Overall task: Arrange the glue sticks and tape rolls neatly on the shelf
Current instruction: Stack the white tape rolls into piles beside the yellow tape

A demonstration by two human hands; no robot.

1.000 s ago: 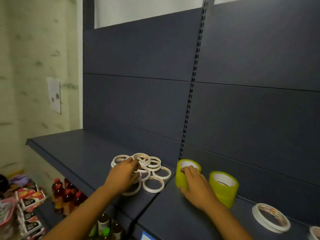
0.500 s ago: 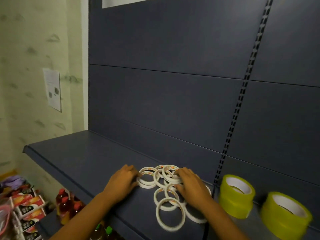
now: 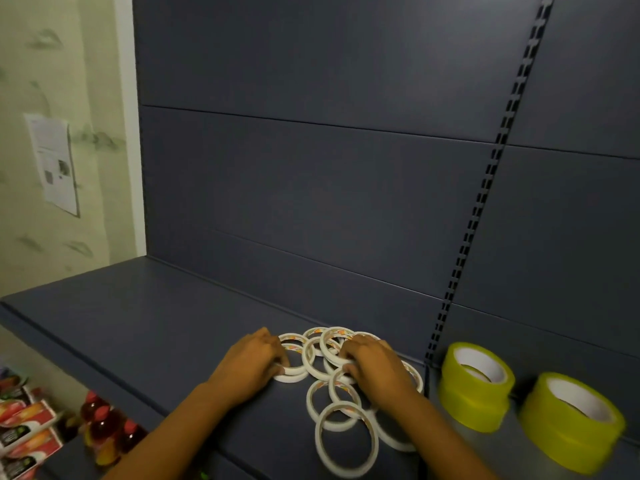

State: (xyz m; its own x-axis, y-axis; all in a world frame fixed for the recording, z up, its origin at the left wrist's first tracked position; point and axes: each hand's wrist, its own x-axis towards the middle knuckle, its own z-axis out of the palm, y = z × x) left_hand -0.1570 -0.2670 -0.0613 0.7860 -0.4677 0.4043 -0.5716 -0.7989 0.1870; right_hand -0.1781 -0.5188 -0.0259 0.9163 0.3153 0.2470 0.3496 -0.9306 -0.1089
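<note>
Several thin white tape rolls (image 3: 346, 439) lie in a loose overlapping heap on the dark blue shelf (image 3: 131, 320). My left hand (image 3: 251, 367) rests palm down on the heap's left edge, its fingers curled over a white roll (image 3: 294, 375). My right hand (image 3: 375, 370) lies on the heap's right side with its fingertips pressing on rolls near the middle. To the right of the heap stand two stacks of wide yellow-green tape, one (image 3: 476, 384) beside my right wrist and another (image 3: 571, 422) further right. No glue sticks are in view.
A slotted upright (image 3: 485, 188) splits the shelf's dark back panel. A lower shelf at bottom left holds red-capped drink bottles (image 3: 104, 424) and small cartons (image 3: 26, 431). A paper notice (image 3: 53, 162) hangs on the pale wall at left.
My right hand left the yellow-green tape and moved left onto the white rolls. The view swung left and down, so both hands now frame the white heap.
</note>
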